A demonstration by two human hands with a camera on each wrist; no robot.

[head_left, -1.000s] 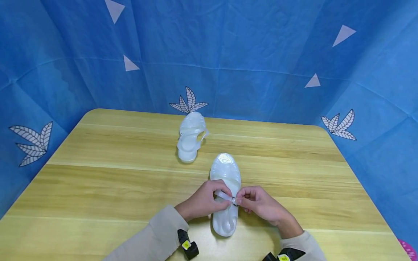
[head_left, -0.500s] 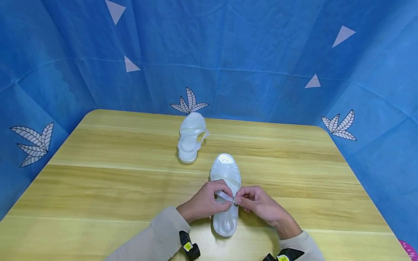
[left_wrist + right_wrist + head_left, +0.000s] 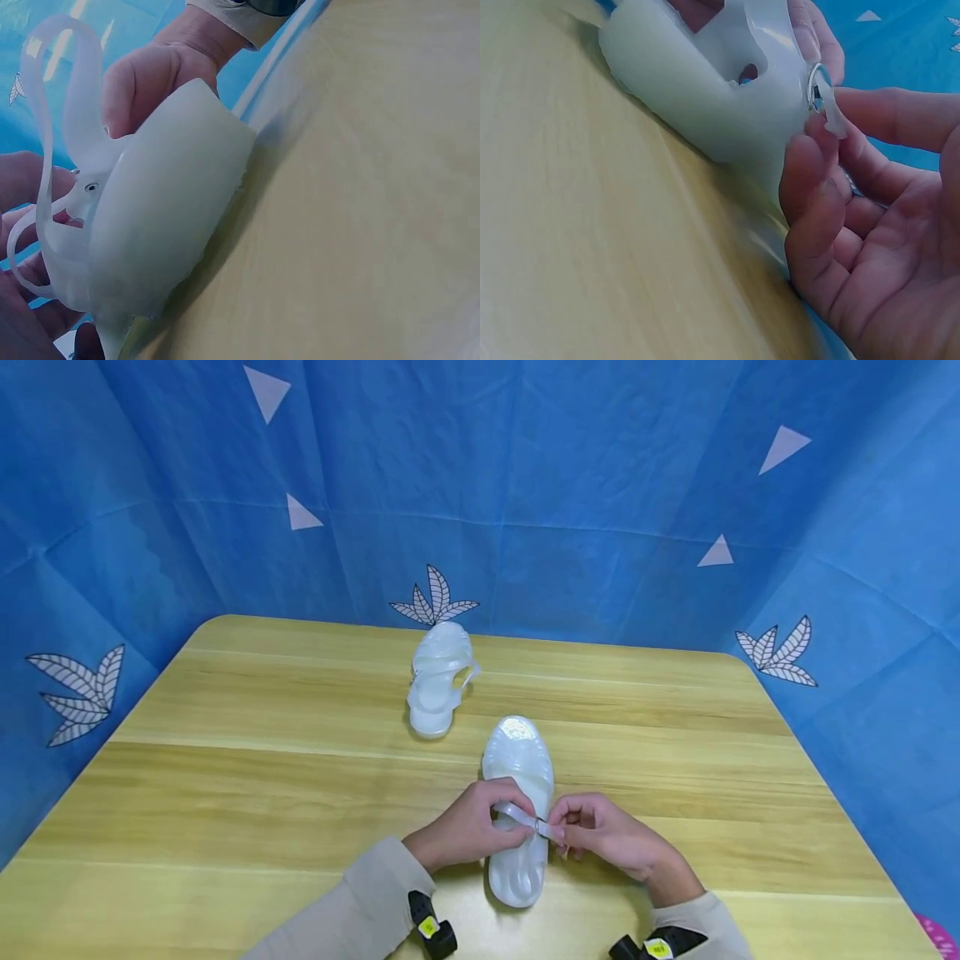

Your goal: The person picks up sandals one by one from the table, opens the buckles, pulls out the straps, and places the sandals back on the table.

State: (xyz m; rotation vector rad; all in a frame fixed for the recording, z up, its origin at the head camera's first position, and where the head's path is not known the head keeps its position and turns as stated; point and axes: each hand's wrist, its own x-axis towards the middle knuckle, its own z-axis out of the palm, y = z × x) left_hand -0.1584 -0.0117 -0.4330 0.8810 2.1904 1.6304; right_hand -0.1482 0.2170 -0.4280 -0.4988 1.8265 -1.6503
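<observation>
A translucent white sandal (image 3: pixel 517 747) lies on the table with its toe pointing away from me. Over its middle, my left hand (image 3: pixel 478 820) pinches the ankle strap (image 3: pixel 515 812) between thumb and forefinger. My right hand (image 3: pixel 609 837) pinches the strap's end on the sandal's right side, beyond a small metal buckle (image 3: pixel 540 827). The right wrist view shows the buckle ring (image 3: pixel 813 84) with the strap tip (image 3: pixel 834 124) at the fingertips. In the left wrist view, the sandal's heel (image 3: pixel 161 202) and looping strap (image 3: pixel 37 97) appear close up.
A matching white sandal (image 3: pixel 442 647) lies farther back, slightly left, its strap sticking out to the right. The wooden table (image 3: pixel 262 793) ends at a blue cloth backdrop (image 3: pixel 585 452). Each wrist carries a black camera, the left camera (image 3: pixel 432 927) below the hand.
My right hand has shifted slightly right, and more of the strap's end now shows beyond the buckle. The left hand has kept its pinch almost in place.
</observation>
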